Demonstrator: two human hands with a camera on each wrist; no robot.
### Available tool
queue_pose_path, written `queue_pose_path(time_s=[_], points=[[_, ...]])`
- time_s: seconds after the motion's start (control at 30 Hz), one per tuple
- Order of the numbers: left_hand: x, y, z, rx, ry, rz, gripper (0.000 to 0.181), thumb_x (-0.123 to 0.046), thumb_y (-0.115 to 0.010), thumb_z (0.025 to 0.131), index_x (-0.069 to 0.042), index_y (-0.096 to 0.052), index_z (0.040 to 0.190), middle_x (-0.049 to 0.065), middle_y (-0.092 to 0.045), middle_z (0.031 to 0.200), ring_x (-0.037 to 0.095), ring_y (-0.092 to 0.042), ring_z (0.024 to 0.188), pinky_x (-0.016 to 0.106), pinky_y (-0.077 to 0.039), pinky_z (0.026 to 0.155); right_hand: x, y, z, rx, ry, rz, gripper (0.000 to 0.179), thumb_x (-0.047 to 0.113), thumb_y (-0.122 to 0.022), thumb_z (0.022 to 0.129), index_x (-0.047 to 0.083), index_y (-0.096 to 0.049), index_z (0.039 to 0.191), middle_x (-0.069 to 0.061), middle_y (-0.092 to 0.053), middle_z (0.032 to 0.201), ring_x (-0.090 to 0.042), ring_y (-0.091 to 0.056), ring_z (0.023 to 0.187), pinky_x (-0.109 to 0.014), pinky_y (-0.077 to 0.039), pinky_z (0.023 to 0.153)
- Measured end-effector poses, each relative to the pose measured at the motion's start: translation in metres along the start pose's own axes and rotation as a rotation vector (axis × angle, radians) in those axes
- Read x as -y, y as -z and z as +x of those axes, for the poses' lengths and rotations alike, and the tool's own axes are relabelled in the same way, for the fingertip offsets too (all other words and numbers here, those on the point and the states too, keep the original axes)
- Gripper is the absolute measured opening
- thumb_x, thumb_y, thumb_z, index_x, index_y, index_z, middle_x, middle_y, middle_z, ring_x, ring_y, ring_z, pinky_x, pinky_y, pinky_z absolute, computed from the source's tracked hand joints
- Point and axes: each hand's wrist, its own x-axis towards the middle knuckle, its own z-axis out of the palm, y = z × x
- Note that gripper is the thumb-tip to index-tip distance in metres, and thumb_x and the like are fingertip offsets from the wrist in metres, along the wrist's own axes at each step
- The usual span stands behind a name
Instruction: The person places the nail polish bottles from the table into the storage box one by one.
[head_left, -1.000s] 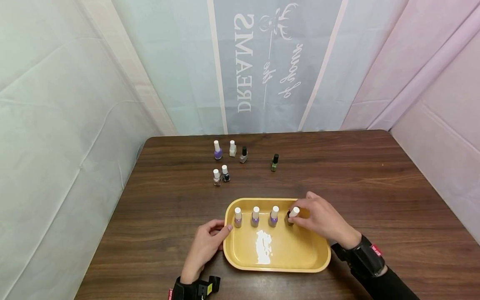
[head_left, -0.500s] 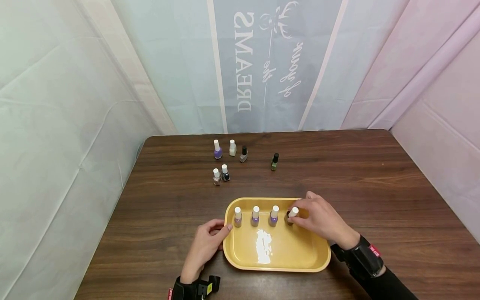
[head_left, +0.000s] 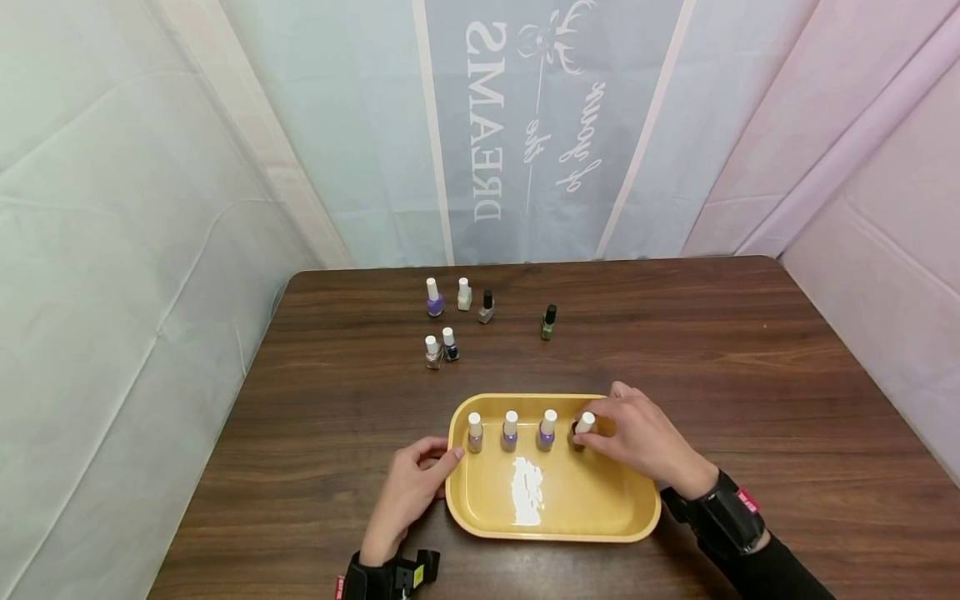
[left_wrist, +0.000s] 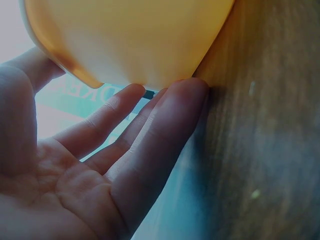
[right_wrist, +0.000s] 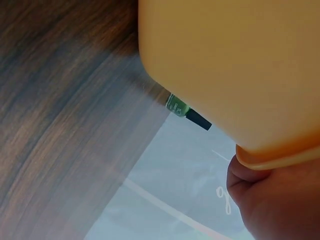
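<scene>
In the head view, a yellow tray [head_left: 555,533] lies on the table. My left hand [head_left: 412,487] grips its left end, thumb over the rim and fingers against the outer wall, as the left wrist view confirms. Inside the tray, three white-capped nail polish bottles stand in a row along the back: a pinkish one [head_left: 476,440], a light purple one [head_left: 510,437] and a purple one [head_left: 547,437]. To their right, my right hand [head_left: 641,433] pinches a dark nail polish bottle [head_left: 584,423] with a white cap, tilted slightly. Fingers partly cover that bottle.
Beyond the tray, several more nail polish bottles stand on the brown wooden table [head_left: 360,383]: purple [head_left: 435,305], white [head_left: 464,298], grey [head_left: 486,312], glittery [head_left: 433,358], black [head_left: 451,350] and a green one [head_left: 547,329] farther right. Fabric curtains [head_left: 360,125] enclose the table.
The dark bottle in my right hand has shifted very slightly left. My left hand keeps its hold on the tray, and the other bottles stay where they were.
</scene>
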Motion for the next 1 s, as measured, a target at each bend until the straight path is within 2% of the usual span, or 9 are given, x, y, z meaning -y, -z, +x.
queue_pose_path(time_s=[0.27, 0.4, 0.63, 1.0], points=[[0.0007, -0.0002, -0.0001, -0.005, -0.005, 0.011, 0.046, -0.035, -0.069, 0.090, -0.001, -0.063, 0.121, 0.015, -0.072, 0.097, 0.016, -0.068, 0.077, 0.024, -0.055, 0.058, 0.0006, -0.0002, 0.0012, 0.018, -0.024, -0.023, 0.019, 0.033, -0.084, 0.074, 0.030, -0.066, 0.079, 0.013, -0.040, 0.060, -0.006, -0.029, 0.065, -0.018, -0.026, 0.055], [0.0017, -0.0002, 0.0006, -0.008, -0.001, 0.008, 0.045, -0.035, -0.069, 0.090, -0.002, -0.064, 0.120, 0.015, -0.072, 0.096, 0.016, -0.068, 0.077, 0.024, -0.055, 0.058, 0.0014, -0.0007, 0.0015, 0.019, -0.024, -0.034, 0.020, 0.033, -0.084, 0.073, 0.028, -0.066, 0.080, 0.010, -0.044, 0.060, -0.006, -0.029, 0.065, -0.018, -0.026, 0.056], [0.0022, -0.0001, 0.0012, -0.005, 0.005, 0.006, 0.045, -0.034, -0.068, 0.090, -0.002, -0.064, 0.120, 0.015, -0.072, 0.096, 0.016, -0.068, 0.076, 0.024, -0.055, 0.058, 0.0023, -0.0013, 0.0013, 0.020, -0.022, -0.059, 0.021, 0.034, -0.084, 0.073, 0.026, -0.066, 0.081, 0.016, -0.038, 0.060, -0.007, -0.029, 0.065, -0.019, -0.025, 0.057], [0.0016, -0.0003, 0.0014, -0.007, -0.001, 0.003, 0.044, -0.033, -0.068, 0.090, -0.002, -0.063, 0.121, 0.016, -0.072, 0.097, 0.017, -0.068, 0.076, 0.024, -0.055, 0.058, 0.0040, -0.0007, 0.0012, 0.026, -0.036, -0.070, 0.021, 0.035, -0.084, 0.074, 0.025, -0.066, 0.081, 0.015, -0.041, 0.059, -0.008, -0.030, 0.066, -0.021, -0.025, 0.061]])
